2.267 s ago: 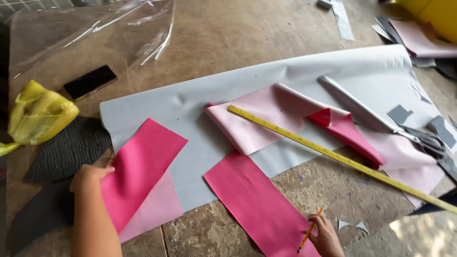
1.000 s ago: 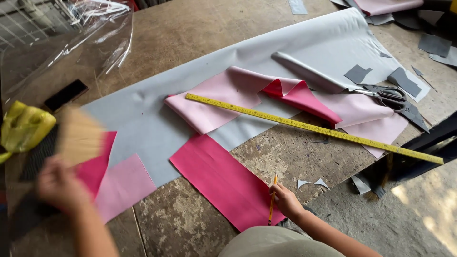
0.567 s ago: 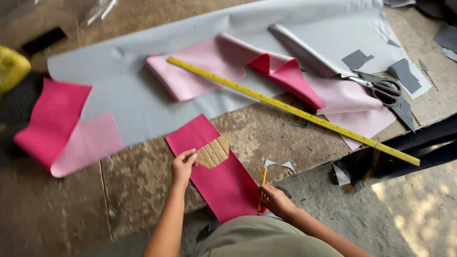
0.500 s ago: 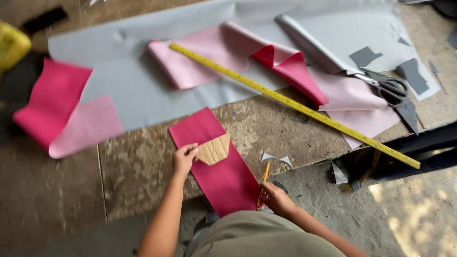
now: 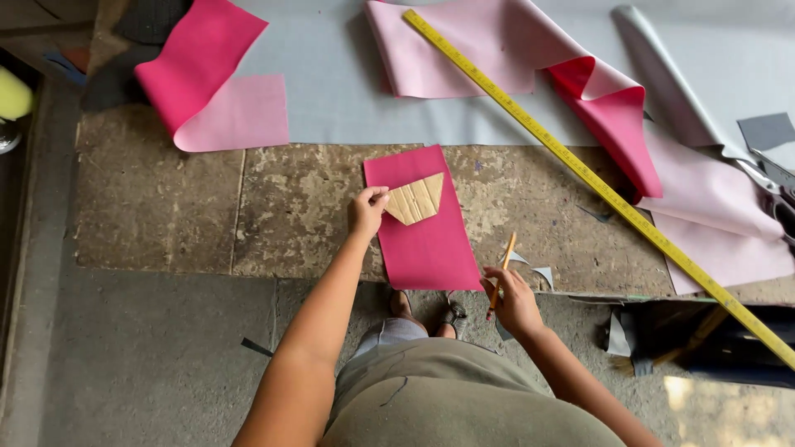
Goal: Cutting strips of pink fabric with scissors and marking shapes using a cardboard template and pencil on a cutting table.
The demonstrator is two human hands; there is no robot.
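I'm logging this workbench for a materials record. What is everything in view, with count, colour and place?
cardboard template: one, tan, on the hot pink rectangle
hot pink rectangle: one, table's near edge
folded pink strip: one, hot and pale pink, upper left
long pink piece: one, pale with hot pink fold, on the grey sheet
grey sheet: one, far side
ruler: one, yellow, diagonal
scissors: one, right edge
pencil: one, orange, in right hand
left hand: on template's edge
right hand: holds pencil

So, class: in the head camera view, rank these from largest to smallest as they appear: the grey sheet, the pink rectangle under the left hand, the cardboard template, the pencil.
1. grey sheet, cut off by the frame
2. pink rectangle
3. cardboard template
4. pencil, thinnest, though about as long as the template
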